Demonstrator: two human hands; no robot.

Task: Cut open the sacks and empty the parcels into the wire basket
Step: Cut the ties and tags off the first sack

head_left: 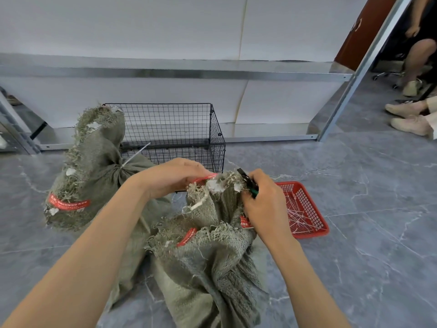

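The grey tiled floor [354, 233] carries everything, with open room to the right and toward the camera, while the metal shelving frame [165, 72] closes off the far side. The near sack [212, 268] lies lengthwise toward the person, its bunched, frayed neck lifted up between both hands, probably so the binding can be reached. A second sack [94, 166] leans against the left corner of the wire basket [165, 124], its neck cinched by a white zip tie [132, 159], so it seems to wait its turn. The basket sits just behind both sacks, a short tip away. No parcels show, and I take them to be inside the sacks. A red plastic tray [312, 234] sits close by the right wrist, holding white cut ties [298, 216], handy for scraps. The left hand [175, 176] grips the neck's edge, steadying it. The right hand [264, 202] is curled around small cutters [246, 179], with the tip at the fraying cloth.
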